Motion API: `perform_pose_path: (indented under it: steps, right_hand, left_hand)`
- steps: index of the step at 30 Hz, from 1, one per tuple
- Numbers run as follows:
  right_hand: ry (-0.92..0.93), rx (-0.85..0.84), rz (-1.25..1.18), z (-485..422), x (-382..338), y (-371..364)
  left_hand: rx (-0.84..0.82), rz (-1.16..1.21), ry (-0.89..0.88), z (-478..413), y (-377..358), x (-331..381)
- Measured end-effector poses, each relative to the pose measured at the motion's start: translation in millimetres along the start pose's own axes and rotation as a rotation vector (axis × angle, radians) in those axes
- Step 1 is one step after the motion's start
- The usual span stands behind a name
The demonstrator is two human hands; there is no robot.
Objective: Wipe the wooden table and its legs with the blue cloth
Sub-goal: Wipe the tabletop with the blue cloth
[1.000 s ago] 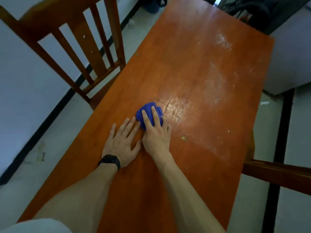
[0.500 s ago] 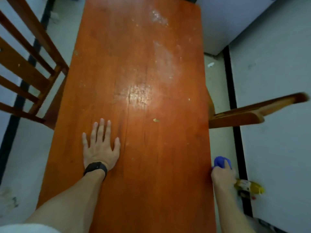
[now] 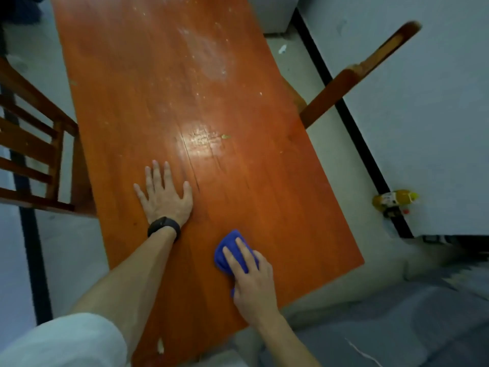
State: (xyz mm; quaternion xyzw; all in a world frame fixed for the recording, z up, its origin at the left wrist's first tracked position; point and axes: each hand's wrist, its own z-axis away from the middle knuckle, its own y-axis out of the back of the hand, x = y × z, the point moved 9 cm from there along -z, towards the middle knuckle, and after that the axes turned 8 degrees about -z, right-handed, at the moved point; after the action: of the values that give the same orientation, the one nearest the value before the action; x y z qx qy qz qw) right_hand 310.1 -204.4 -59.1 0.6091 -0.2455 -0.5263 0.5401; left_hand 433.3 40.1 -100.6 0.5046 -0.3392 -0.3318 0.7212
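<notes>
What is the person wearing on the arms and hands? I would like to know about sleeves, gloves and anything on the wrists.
Both hands are bare, with no gloves. The left hand has a black band around its wrist, like a watch or fitness tracker. A light, whitish short sleeve covers the left upper arm. The right hand and its forearm show nothing worn.

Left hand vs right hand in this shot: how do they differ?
The left hand lies flat with fingers spread, bare palm on the orange-brown wooden table; the right hand presses the crumpled blue cloth onto it. The left wrist wears a black wristband; the right wrist is bare. The left hand sits farther up the tabletop, the right nearer the near edge. Both are palm down.
</notes>
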Motion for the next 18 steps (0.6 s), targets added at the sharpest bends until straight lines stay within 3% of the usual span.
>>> perform_pose_path:
  steps: [2, 3, 4, 8, 10, 11, 14, 18]
  right_hand:
    - [0.072, -0.03, 0.098, 23, 19, -5]
    - [0.02, -0.013, 0.126, 33, 43, 1]
    - [-0.102, 0.026, 0.14, 44, 79, 10]
    - [-0.879, 0.216, -0.006, 120, 226, 71]
    - [-1.035, 0.254, -0.107, 141, 244, 87]
    - [-0.982, 0.279, -0.117, 137, 236, 90]
    - [-0.595, 0.32, -0.153, 106, 156, 73]
    - [-0.042, 0.032, -0.135, 86, 9, 11]
  left_hand:
    - [-0.019, -0.033, -0.15, 20, -5, -4]
    - [-0.026, -0.054, -0.22, 37, -8, -11]
    - [-0.04, -0.069, -0.265, 59, -12, -23]
    - [-0.12, -0.099, -0.242, 146, -23, -75]
    - [-0.152, -0.11, -0.218, 172, -25, -87]
    - [-0.159, -0.116, -0.216, 183, -26, -88]
    - [-0.191, -0.152, -0.238, 220, -28, -83]
    - [-0.244, -0.17, -0.172, 258, -33, -79]
